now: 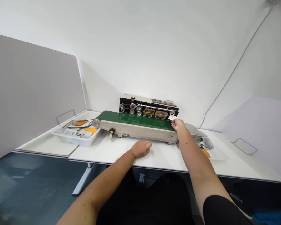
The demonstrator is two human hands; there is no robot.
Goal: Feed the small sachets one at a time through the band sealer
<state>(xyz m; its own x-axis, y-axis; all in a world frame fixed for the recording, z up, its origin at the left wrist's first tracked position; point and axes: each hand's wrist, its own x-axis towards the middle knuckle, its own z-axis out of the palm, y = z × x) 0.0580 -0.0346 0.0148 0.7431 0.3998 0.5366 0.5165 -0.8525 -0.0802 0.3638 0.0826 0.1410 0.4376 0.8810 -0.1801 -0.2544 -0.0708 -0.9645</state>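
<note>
My right hand (178, 124) is closed on a small white packet (172, 117), held at the right end of the band sealing machine (150, 107), by its rollers. Below that hand runs the green conveyor belt (135, 120) on its beige frame. My left hand (141, 148) rests on the white table (103, 151) in front of the conveyor, its fingers curled in; whether anything is inside them is hidden.
A white plastic bin (84, 142) with several orange and white packets stands left of the conveyor. At the right end, partly behind my forearm, another white tray (216, 155) holds packets. Grey partitions (37, 87) flank the table, and a cable (236, 67) runs down the wall.
</note>
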